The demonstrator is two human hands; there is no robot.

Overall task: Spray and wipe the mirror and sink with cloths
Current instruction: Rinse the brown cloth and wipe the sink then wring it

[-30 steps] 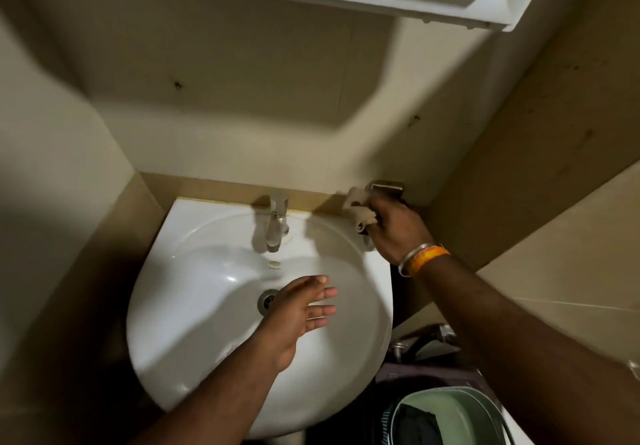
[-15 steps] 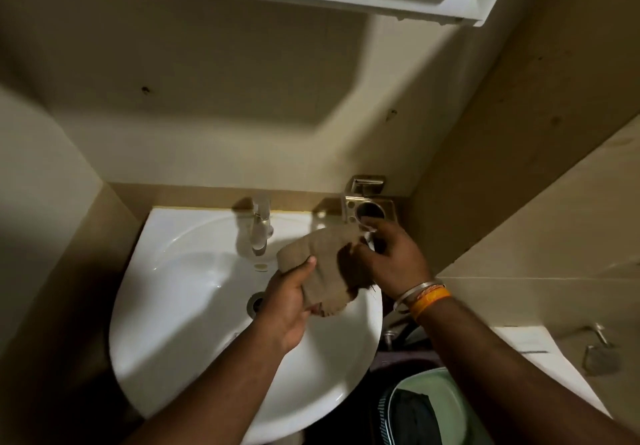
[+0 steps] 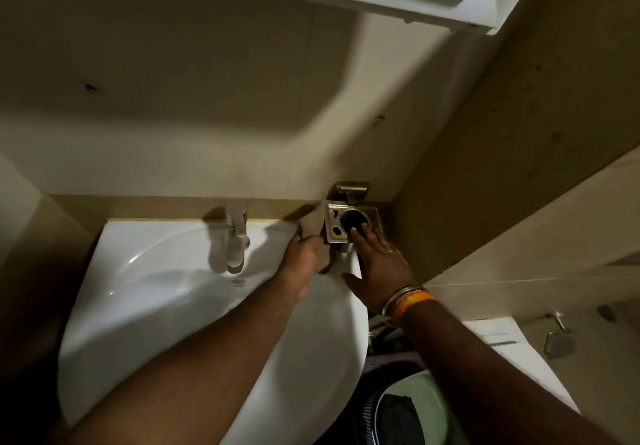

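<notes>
Currently left hand (image 3: 304, 261) pinches the cloth (image 3: 313, 226) against the holder (image 3: 349, 224), right of the faucet (image 3: 235, 243); right hand (image 3: 379, 273) spread, steadying it. Risk: hard rubbing loosens the bracket.

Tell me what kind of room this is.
Most likely a small bathroom: a white ceramic sink with a chrome tap, a metal wall-mounted toothbrush holder, and beige tiled walls.
</notes>
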